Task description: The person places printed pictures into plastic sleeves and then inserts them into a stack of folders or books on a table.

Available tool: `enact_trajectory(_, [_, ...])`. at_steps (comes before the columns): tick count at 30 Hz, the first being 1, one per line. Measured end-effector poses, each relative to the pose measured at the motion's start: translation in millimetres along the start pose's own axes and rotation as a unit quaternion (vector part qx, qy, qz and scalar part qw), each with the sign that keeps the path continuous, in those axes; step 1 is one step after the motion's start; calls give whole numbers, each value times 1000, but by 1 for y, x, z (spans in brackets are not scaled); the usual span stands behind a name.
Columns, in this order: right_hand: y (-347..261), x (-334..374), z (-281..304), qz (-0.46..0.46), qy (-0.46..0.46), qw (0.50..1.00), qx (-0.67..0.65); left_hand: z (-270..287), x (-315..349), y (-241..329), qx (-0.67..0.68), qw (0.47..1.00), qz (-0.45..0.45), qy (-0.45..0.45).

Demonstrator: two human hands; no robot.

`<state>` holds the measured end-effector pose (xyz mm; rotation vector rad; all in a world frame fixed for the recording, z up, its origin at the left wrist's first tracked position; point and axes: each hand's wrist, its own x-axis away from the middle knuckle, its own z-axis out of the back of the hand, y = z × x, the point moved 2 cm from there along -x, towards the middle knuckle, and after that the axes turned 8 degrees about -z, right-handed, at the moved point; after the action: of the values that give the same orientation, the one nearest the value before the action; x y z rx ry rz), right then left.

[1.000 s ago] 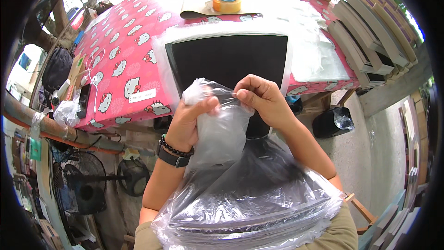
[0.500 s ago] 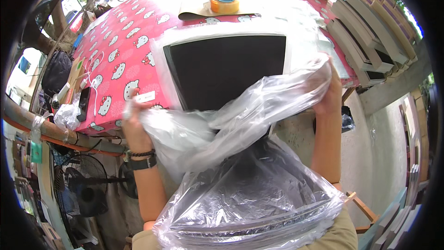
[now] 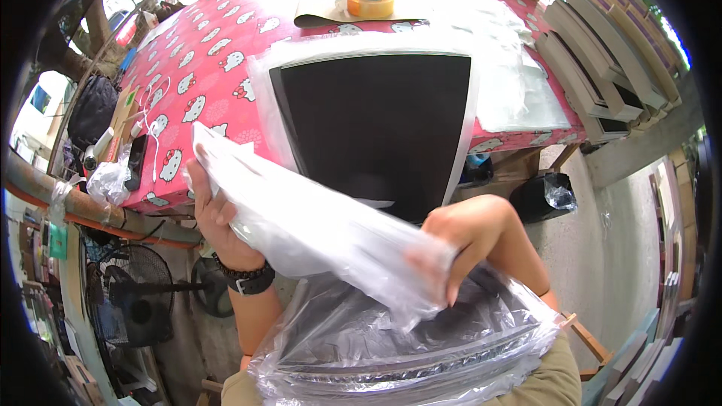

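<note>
A translucent white plastic bag (image 3: pixel 323 229) is stretched slantwise between my hands, bunched into a long band. At its upper left end, my left hand (image 3: pixel 222 222) has its fingers closed on it. My right hand (image 3: pixel 474 237) grips the lower right end, its fingertips smeared by motion. Behind the bag, a flat black panel with a pale border (image 3: pixel 376 120) leans over the table's front edge, with clear plastic around it. The bag hides its lower left part. Across my lap lies a pile in clear crinkled plastic (image 3: pixel 406 361); what is inside is hard to make out.
The table has a pink patterned cover (image 3: pixel 218 22). On it are tape rolls (image 3: pixel 370 4), a phone (image 3: pixel 137 162) and clear plastic sheets (image 3: pixel 519 105). Framed boards (image 3: pixel 594 68) stack at the right. A fan (image 3: pixel 139 293) stands low on the left, beside a pipe (image 3: pixel 113 214).
My right hand has come down and left from beside the table toward my lap. The loosely spread bag is now drawn into a straighter band, uncovering more of the black panel.
</note>
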<state>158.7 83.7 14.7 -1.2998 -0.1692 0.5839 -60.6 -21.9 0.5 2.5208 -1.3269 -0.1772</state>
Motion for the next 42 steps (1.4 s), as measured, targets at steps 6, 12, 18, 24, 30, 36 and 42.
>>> enact_trajectory(6, [8,45,14,11,291,948,-124,5,20,-21,-214,969,57,-110])
enact_trajectory(12, [29,22,-14,-73,-53,977,-195,17,-19,12,-87,983,36,-155])
enact_trajectory(18, [-27,89,39,-91,731,676,-26,-2,-68,24,-487,827,-88,-267])
enact_trajectory(24, [7,93,104,-236,651,512,507,-26,-108,-23,-779,439,-380,-238])
enact_trajectory(30, [-16,86,51,-159,650,495,555,-18,-58,-10,-763,443,-396,-253])
enact_trajectory(36, [-41,106,36,-172,704,677,-127,-44,-33,23,-666,716,-127,-166])
enact_trajectory(42, [35,123,23,-223,664,651,-293,48,-58,25,-515,813,224,-156])
